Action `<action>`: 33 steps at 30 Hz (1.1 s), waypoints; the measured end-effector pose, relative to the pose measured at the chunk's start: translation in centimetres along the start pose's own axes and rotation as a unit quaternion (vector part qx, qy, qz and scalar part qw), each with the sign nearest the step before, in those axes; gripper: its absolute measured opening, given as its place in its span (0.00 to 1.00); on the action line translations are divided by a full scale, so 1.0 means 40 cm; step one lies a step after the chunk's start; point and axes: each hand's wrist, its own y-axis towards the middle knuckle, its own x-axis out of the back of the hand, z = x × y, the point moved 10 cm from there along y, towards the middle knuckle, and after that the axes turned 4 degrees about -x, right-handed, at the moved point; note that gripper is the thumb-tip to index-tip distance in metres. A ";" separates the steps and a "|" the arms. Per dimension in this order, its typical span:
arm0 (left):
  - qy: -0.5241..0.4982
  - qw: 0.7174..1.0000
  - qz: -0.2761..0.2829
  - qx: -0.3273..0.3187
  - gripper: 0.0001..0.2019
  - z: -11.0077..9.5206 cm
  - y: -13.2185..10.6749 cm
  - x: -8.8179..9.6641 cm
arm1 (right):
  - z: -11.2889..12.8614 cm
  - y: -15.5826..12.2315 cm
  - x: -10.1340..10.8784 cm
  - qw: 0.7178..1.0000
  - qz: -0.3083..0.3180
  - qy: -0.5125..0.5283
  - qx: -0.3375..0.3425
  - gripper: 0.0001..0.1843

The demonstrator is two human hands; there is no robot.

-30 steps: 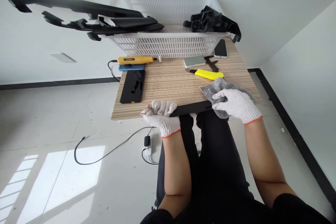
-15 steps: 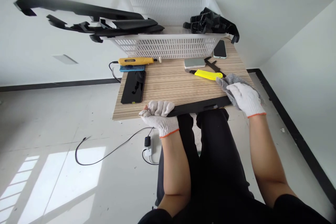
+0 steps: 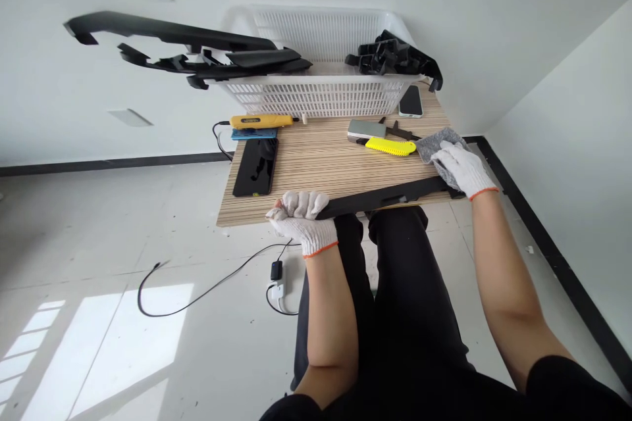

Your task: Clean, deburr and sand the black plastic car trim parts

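My left hand [image 3: 302,220], in a white knit glove with an orange cuff, is wrapped round the left end of a long black plastic strip [image 3: 378,200]. The strip lies across the table's front edge, just above my knees, and its left end is hidden in my fist. At its right end my right hand [image 3: 463,166], gloved the same way, grips a grey cloth [image 3: 443,145]. Cloth and hand are just above the strip; whether they touch it I cannot tell. A yellow utility knife [image 3: 391,147] lies left of the cloth.
A white plastic basket [image 3: 316,97] with black plastic parts [image 3: 172,36] jutting out stands at the table's [image 3: 316,158] back. Also there: a yellow corded tool [image 3: 261,121], a dark phone [image 3: 255,166], a grey block [image 3: 366,129], a dark caliper [image 3: 399,130] and another phone [image 3: 411,102].
My right hand and the cloth have shifted slightly up off the strip's right end, and more of that end shows. My left hand keeps its hold. The camera view has tilted a little.
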 end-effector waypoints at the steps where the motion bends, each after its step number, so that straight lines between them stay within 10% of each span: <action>1: -0.006 1.000 0.002 0.000 0.29 -0.001 0.001 0.001 | 0.005 -0.012 0.029 0.999 -0.038 0.025 -0.010 0.20; 6: -0.013 0.999 0.033 -0.001 0.30 0.004 0.004 -0.006 | 0.130 -0.183 0.150 0.942 -0.219 0.244 0.072 0.21; 10: -0.009 0.998 0.065 -0.003 0.33 0.016 0.003 -0.017 | 0.386 -0.297 -0.003 0.919 0.011 0.277 0.280 0.19; 17: -0.045 0.994 0.100 -0.021 0.33 -0.008 0.009 -0.011 | 0.587 -0.401 -0.133 0.900 -0.035 0.106 0.422 0.25; 20: -0.072 0.992 0.098 -0.016 0.30 -0.015 0.008 -0.008 | 0.490 -0.350 -0.056 0.928 -0.106 0.129 0.333 0.22; 23: -0.104 0.989 0.103 -0.002 0.28 -0.008 0.007 -0.011 | 0.259 -0.270 0.029 0.968 -0.233 0.043 0.086 0.36; 28: -0.136 0.984 0.117 0.005 0.26 0.006 0.007 -0.014 | 0.022 -0.216 0.037 0.985 -0.157 -0.016 -0.071 0.28; 33: -0.171 0.976 0.137 0.009 0.25 0.013 -0.007 -0.030 | 0.068 -0.304 0.179 0.955 -0.267 0.110 -0.073 0.31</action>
